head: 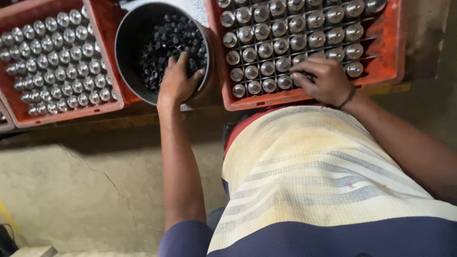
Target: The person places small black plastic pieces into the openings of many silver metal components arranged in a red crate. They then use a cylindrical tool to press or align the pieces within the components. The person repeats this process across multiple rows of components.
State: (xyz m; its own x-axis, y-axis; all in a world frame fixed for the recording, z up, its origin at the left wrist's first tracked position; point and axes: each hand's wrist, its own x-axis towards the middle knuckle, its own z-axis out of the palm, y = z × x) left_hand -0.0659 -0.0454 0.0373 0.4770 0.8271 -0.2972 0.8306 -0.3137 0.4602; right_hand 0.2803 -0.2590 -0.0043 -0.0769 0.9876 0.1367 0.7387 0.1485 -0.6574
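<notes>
My left hand (178, 81) reaches into a dark round metal bucket (124, 43) and rests on the heap of small black caps (172, 40) inside it, fingers curled among them. My right hand (322, 78) lies on the near rows of an orange crate (388, 66) packed with several shiny metal cylinders (266, 50) set in a grid. Its fingers are bent over the cylinders at the crate's front edge; what they pinch is hidden.
A second orange crate (109, 57) full of similar metal cylinders sits at the left of the bucket. A cracked concrete floor (85, 181) lies below. A striped cloth (314, 171) covers my lap at lower right.
</notes>
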